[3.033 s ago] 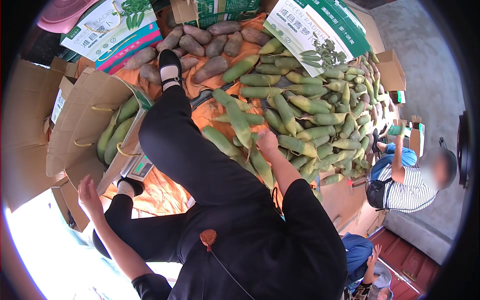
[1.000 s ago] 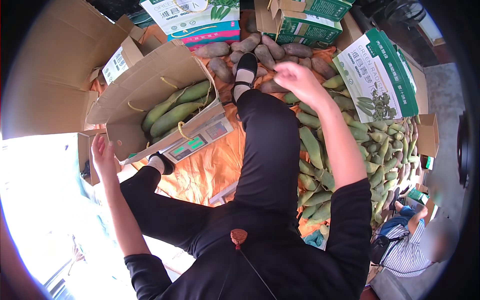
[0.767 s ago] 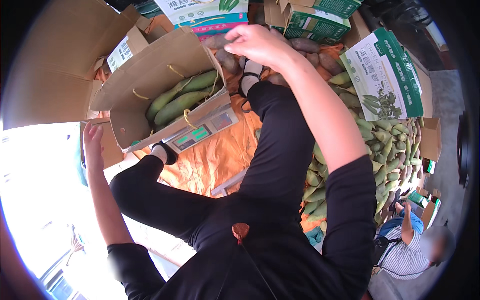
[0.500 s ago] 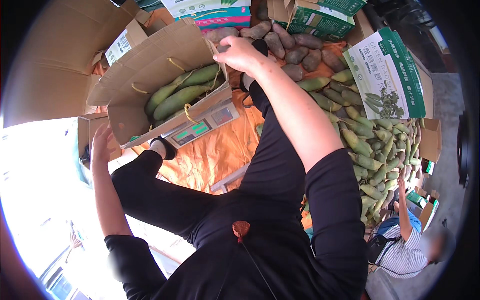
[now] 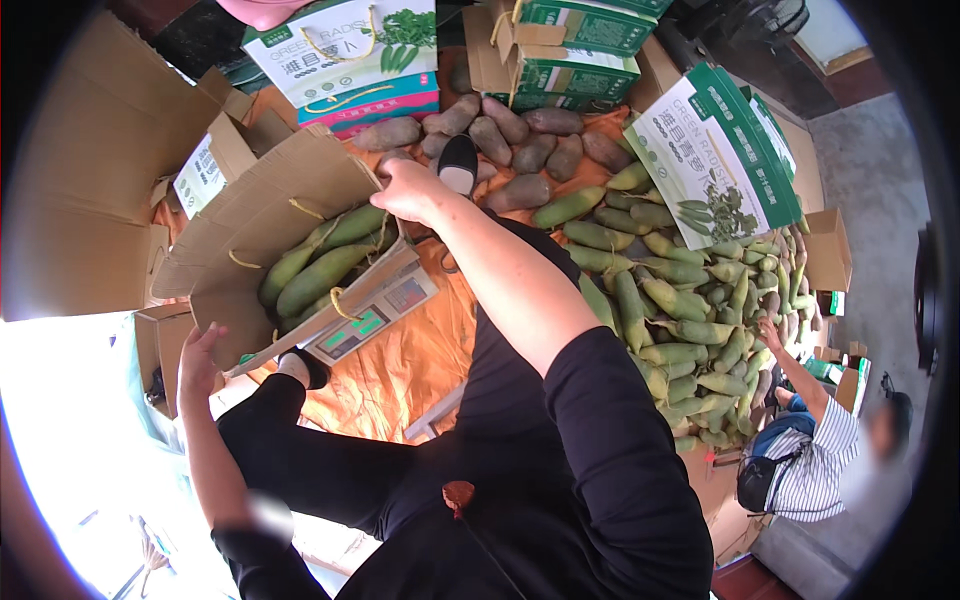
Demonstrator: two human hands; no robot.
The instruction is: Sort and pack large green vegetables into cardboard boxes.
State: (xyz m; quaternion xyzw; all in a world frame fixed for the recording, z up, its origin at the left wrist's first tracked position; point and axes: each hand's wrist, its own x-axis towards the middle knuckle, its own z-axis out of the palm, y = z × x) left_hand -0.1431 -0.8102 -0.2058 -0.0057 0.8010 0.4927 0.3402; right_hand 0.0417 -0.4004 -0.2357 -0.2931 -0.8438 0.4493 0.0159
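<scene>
Both hands (image 5: 199, 362) (image 5: 410, 190) at radish box (image 5: 275, 190)

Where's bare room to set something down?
Bare: wrinkled orange tarp, between the grey scale with green-lit display and the black-trousered right leg. Crowded: right of that leg, heaped long green radishes; ahead, oblong reddish-brown roots; left, the open brown cardboard box.

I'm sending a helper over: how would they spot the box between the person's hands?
Find the orange sheet, then the green-lit scale on its left part. Over that scale, between left hand and right hand, is the box; unlike neighbouring boxes, it visibly holds green radishes.
</scene>
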